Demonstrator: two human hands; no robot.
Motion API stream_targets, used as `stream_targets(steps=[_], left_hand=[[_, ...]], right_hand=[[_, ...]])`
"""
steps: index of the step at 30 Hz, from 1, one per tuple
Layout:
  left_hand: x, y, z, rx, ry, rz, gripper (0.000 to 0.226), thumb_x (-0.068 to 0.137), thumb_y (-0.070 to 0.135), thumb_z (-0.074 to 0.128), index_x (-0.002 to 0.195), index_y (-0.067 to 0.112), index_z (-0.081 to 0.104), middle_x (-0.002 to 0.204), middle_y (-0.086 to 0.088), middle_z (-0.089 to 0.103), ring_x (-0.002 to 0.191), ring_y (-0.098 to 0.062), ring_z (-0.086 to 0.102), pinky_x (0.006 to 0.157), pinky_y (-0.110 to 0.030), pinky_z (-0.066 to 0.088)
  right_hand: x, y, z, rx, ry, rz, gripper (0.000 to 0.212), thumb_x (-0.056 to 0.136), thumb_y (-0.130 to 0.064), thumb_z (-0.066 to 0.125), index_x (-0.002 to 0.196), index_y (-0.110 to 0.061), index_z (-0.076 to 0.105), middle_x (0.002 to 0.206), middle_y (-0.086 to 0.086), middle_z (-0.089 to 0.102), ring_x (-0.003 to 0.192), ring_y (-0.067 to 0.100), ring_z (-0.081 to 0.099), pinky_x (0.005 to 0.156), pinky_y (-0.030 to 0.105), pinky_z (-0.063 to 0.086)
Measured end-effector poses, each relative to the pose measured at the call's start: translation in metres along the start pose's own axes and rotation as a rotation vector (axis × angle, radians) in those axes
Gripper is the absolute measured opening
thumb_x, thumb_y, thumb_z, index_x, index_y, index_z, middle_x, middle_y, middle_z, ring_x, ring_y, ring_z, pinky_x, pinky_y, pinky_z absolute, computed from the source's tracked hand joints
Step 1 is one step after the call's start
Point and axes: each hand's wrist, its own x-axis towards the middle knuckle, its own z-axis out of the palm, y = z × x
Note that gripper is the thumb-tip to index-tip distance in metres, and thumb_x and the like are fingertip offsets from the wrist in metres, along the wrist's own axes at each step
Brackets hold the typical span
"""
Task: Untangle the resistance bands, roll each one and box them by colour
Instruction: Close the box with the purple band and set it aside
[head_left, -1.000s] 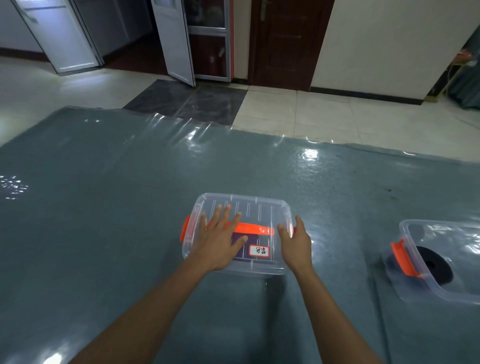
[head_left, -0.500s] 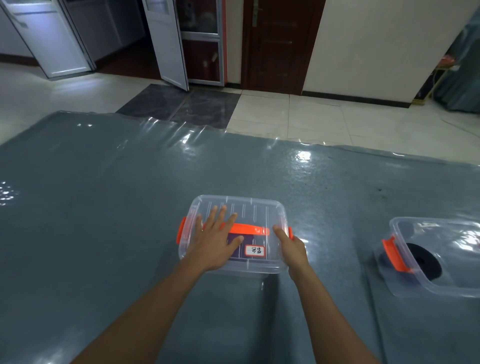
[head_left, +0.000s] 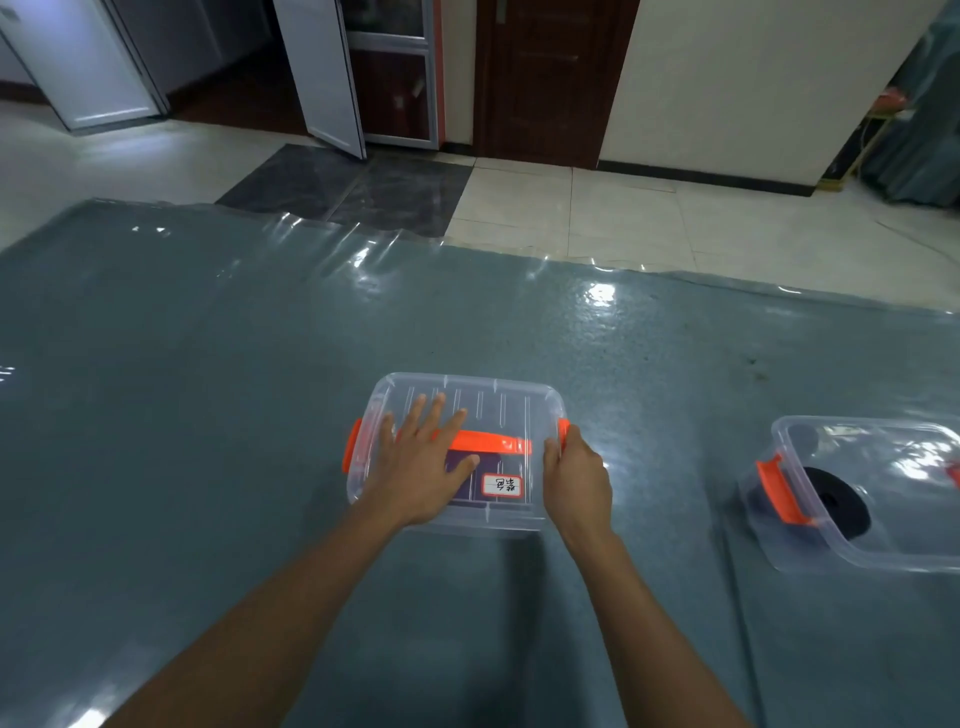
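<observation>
The left hand (head_left: 421, 467) lies flat, fingers spread, on the lid of a clear box (head_left: 498, 400) in the middle of the table (head_left: 208, 415), while the right hand (head_left: 576, 478) curls round the box's right edge at its orange clip (head_left: 563, 431). Under the lid a purple band (head_left: 483, 462) shows beside a white label (head_left: 502, 485). To the right, well apart, a second box (head_left: 883, 551) holds a rolled black band (head_left: 836, 501); beyond the table lies a tiled floor (head_left: 623, 218).

Grey-blue table (head_left: 208, 415), perhaps plastic-sheeted: labelled box (head_left: 509, 400) centre, second box (head_left: 909, 525) right.
</observation>
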Motion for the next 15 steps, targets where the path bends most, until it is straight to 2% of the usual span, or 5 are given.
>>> stream_targets(steps=[4, 8, 12, 14, 15], left_hand=[[-0.001, -0.012, -0.016, -0.205, 0.156, 0.043, 0.056, 0.100, 0.052, 0.046, 0.150, 0.027, 0.046, 0.162, 0.002, 0.035, 0.154, -0.021, 0.025, 0.124, -0.048, 0.019], [-0.013, -0.050, -0.024, -0.261, 0.403, -0.167, 0.047, 0.089, 0.029, 0.064, 0.135, 0.020, 0.062, 0.144, -0.002, 0.058, 0.138, -0.026, 0.049, 0.111, -0.044, 0.036], [-0.031, -0.070, -0.019, -0.805, 0.163, -0.633, 0.064, 0.079, 0.062, 0.063, 0.124, 0.016, 0.065, 0.126, -0.010, 0.067, 0.119, -0.032, 0.060, 0.101, -0.044, 0.045], [-0.035, -0.068, -0.013, -1.177, 0.091, -0.704, 0.064, 0.066, 0.071, 0.068, 0.099, 0.016, 0.073, 0.097, -0.006, 0.074, 0.094, -0.028, 0.069, 0.089, -0.042, 0.053], [-0.036, -0.067, -0.010, -1.293, 0.102, -0.693, 0.056, 0.072, 0.064, 0.073, 0.103, 0.017, 0.075, 0.096, -0.004, 0.075, 0.092, -0.026, 0.070, 0.088, -0.042, 0.055]], right_hand=[[0.000, -0.009, -0.005, -0.345, -0.052, -0.260, 0.051, 0.099, -0.020, 0.050, 0.148, -0.013, 0.038, 0.159, 0.014, 0.034, 0.145, 0.034, 0.032, 0.109, 0.049, 0.037], [-0.012, -0.032, 0.011, -0.339, -0.175, -0.483, 0.052, 0.099, -0.041, 0.050, 0.147, -0.022, 0.042, 0.164, 0.009, 0.027, 0.152, 0.030, 0.021, 0.121, 0.048, 0.017], [-0.026, -0.036, 0.028, -0.384, -0.164, -0.460, 0.056, 0.100, -0.054, 0.034, 0.149, -0.028, 0.038, 0.164, 0.004, 0.028, 0.153, 0.025, 0.019, 0.123, 0.048, 0.011], [-0.026, -0.036, 0.027, -0.385, -0.139, -0.451, 0.055, 0.099, -0.054, 0.034, 0.147, -0.029, 0.042, 0.162, 0.002, 0.032, 0.152, 0.024, 0.023, 0.123, 0.048, 0.014], [-0.026, -0.036, 0.027, -0.388, -0.131, -0.455, 0.054, 0.098, -0.054, 0.034, 0.146, -0.030, 0.043, 0.162, 0.002, 0.033, 0.151, 0.024, 0.025, 0.122, 0.048, 0.016]])
